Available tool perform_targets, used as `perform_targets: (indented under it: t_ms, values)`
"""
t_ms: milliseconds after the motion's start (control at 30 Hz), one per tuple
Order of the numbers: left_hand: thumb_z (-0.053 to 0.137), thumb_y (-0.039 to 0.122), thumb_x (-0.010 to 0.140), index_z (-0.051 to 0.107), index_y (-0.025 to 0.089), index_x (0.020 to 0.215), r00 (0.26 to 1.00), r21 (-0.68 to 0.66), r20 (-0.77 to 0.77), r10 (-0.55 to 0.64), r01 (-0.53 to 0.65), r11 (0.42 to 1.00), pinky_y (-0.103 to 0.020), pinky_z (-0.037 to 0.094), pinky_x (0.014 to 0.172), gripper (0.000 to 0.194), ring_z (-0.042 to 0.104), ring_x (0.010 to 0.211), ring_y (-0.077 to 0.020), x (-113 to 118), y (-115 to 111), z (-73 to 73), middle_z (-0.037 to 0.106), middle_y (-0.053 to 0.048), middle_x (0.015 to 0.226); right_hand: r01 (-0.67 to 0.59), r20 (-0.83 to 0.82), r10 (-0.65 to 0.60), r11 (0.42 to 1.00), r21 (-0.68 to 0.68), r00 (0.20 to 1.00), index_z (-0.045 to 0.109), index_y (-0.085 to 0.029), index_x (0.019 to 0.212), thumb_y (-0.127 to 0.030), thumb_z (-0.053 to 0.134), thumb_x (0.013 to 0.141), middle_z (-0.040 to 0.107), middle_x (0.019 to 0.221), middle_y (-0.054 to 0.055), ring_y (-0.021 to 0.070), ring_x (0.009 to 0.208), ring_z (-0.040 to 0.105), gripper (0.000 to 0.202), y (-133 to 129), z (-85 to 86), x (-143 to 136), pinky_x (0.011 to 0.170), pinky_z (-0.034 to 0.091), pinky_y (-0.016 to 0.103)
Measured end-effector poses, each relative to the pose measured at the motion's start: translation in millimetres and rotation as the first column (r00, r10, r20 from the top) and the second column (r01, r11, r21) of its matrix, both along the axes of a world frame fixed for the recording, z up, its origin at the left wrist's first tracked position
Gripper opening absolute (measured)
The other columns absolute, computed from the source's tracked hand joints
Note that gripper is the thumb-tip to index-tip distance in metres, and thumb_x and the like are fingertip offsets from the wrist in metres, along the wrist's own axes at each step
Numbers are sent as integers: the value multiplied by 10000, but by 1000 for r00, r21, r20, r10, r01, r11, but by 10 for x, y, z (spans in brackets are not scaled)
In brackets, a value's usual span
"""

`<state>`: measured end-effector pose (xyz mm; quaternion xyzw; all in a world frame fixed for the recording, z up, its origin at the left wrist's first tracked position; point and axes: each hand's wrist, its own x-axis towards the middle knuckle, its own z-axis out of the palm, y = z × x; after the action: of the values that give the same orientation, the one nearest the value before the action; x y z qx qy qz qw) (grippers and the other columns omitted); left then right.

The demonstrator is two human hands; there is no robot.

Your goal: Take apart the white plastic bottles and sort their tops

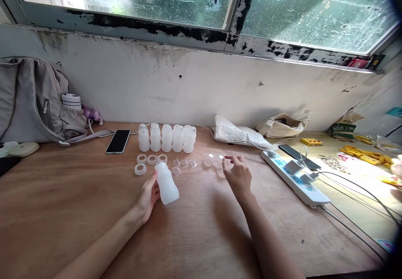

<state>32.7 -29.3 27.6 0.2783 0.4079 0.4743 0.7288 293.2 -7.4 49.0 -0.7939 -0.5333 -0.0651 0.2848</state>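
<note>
My left hand (149, 197) is wrapped round a frosted white bottle (167, 185), tilted with its open neck toward the wall. My right hand (236, 173) hovers over or touches thin clear discs (207, 162) and small white discs (211, 155); its fingers are bent, and whatever is at their tips is too small to make out. Several like bottles (167, 138) stand in a row by the wall. In front of them lie white rings (140, 169) and clear nipple-like pieces (176, 170).
A phone (118, 141) and grey backpack (34, 99) are at the left. A white plastic package (238, 133) and cloth pouch (282, 125) lie by the wall. A power strip (295, 180) with cables and a second phone (300, 157) are right; another person's hand (397, 167) shows at the edge.
</note>
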Motion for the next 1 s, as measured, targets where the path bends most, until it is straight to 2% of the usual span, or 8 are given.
perform_targets:
  t_ms: [167,267,400,533,667,767,867,1000]
  values:
    - [436,551,761,536,185,1083,998,14,-59,-26,27,1000,-249,454,615,497,601,786,-183,-20,-10,16,648,-45,935,65,53,-54,967,-245,997,546,-178,1030,-438,408,799,541,978,123,234,714,580,374,2,-17,132,551,358,297]
    - [393,580,767,546,184,1064,992,-4,-111,-68,68,998,-237,441,586,519,596,771,-177,-34,-9,9,645,-43,937,-42,19,49,963,-268,999,554,-173,981,-376,437,792,544,947,120,232,738,574,301,24,-129,108,580,374,304]
    - [400,570,770,572,189,983,989,20,-136,-60,63,998,-224,435,596,470,591,748,-157,-33,-10,17,648,-21,876,-300,-145,282,945,-127,948,566,-200,906,-326,497,761,531,868,55,161,650,553,204,70,-248,62,637,412,308]
    - [437,580,745,573,191,879,990,-28,-115,-81,78,997,-221,431,548,433,583,623,-132,-42,-7,28,627,4,727,-483,-520,472,867,126,711,545,-192,856,-395,557,717,542,843,42,153,642,553,247,82,-247,-44,558,456,299]
    - [425,594,739,558,180,826,967,-81,-183,-178,166,983,-239,431,503,443,570,555,-144,-66,-20,67,591,0,619,-438,-823,464,846,303,328,516,-169,804,-424,595,693,544,743,17,139,626,559,289,48,-185,-182,512,487,275]
    - [442,536,761,558,165,809,931,39,-270,-247,267,963,-231,420,509,392,566,578,-145,-71,-48,123,591,-14,646,-398,-894,426,850,345,136,518,-170,817,-398,621,685,564,744,6,97,545,560,283,18,-161,-252,542,496,266]
    - [521,444,741,554,164,932,887,186,-384,-257,347,919,-224,420,572,340,578,706,-163,-60,-63,143,621,-46,828,-386,-911,408,851,357,57,538,-174,865,-401,620,687,564,709,-6,89,502,560,300,0,-164,-299,514,493,249]
    - [563,418,712,538,166,983,818,284,-544,-190,392,875,-247,421,638,371,575,775,-192,-43,-47,69,629,-59,858,-399,-904,416,848,350,93,562,-148,792,-418,602,705,535,632,-16,83,455,538,287,-22,-173,-370,434,475,221]
